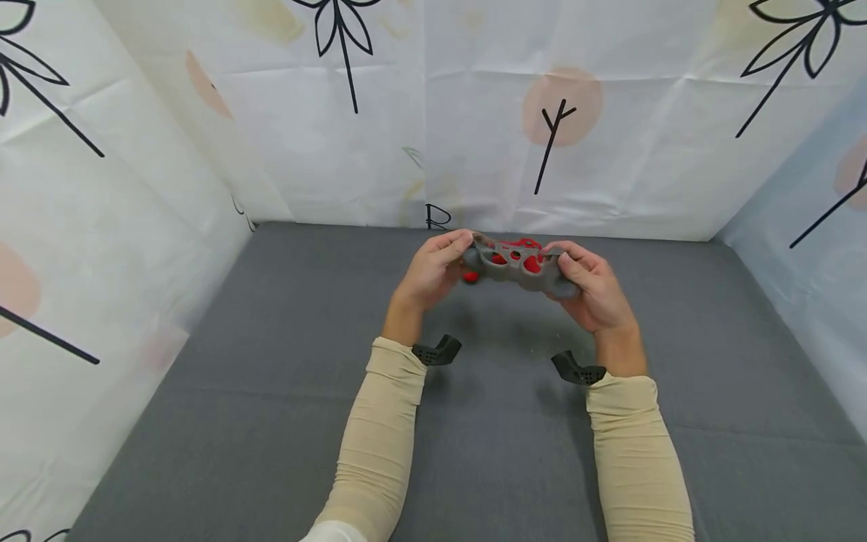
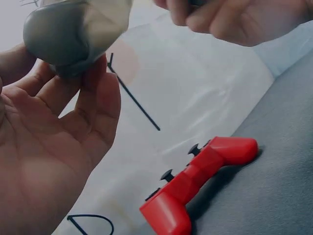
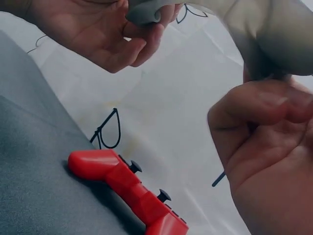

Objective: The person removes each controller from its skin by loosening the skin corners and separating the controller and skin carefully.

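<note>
A grey game controller cover (image 1: 535, 281), soft-looking and with cut-out holes, is held up over the table by both hands. My left hand (image 1: 431, 272) pinches its left end between thumb and fingers. At the other end, my right hand (image 1: 597, 293) grips the cover the same way. Behind it lies a red game controller (image 2: 193, 178) with black thumbsticks, resting on the table and touched by neither hand. In the head view, red parts of it show through the holes of the cover.
The grey table (image 1: 284, 421) reaches back to a white printed fabric wall (image 1: 474, 135). Similar fabric walls stand at the left and right sides. A black wrist mount (image 1: 439, 351) juts inward from the left wrist, another (image 1: 577, 369) from the right.
</note>
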The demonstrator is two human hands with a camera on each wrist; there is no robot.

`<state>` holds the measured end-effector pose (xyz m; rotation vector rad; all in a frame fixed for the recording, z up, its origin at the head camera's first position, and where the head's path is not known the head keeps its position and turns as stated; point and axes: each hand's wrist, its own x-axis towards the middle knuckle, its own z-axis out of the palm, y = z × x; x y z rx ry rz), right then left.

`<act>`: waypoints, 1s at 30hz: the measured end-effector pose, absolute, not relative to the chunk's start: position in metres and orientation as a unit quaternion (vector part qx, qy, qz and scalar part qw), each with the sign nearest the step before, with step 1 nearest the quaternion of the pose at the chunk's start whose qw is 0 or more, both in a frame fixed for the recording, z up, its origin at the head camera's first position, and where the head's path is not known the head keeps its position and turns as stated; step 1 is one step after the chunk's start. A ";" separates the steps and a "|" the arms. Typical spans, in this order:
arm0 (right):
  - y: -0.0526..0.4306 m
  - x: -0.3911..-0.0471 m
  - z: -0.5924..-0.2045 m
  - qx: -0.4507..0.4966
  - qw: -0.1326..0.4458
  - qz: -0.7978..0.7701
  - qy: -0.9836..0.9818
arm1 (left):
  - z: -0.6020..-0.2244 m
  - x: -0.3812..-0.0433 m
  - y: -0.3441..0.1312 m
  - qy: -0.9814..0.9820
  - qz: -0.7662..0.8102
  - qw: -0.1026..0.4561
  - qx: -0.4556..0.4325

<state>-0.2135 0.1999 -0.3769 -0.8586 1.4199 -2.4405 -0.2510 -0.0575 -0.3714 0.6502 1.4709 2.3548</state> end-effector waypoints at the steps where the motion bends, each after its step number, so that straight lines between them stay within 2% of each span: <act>1: 0.200 -0.213 -0.377 -0.299 0.099 -0.820 0.477 | -0.371 -0.251 -0.059 0.505 0.820 0.146 0.224; 5: 0.199 -0.213 -0.377 -0.310 0.106 -0.810 0.487 | -0.371 -0.250 -0.062 0.493 0.824 0.151 0.236; 10: 0.197 -0.213 -0.376 -0.271 0.096 -0.802 0.524 | -0.374 -0.250 -0.065 0.528 0.793 0.143 0.269; 16: 0.196 -0.213 -0.371 -0.211 0.064 -0.774 0.594 | -0.371 -0.252 -0.066 0.619 0.726 0.098 0.285; 23: 0.200 -0.210 -0.361 -0.092 0.000 -0.751 0.654 | -0.367 -0.253 -0.074 0.695 0.686 0.038 0.212; 30: 0.206 -0.206 -0.356 -0.093 -0.001 -0.735 0.671 | -0.366 -0.253 -0.076 0.721 0.677 0.034 0.144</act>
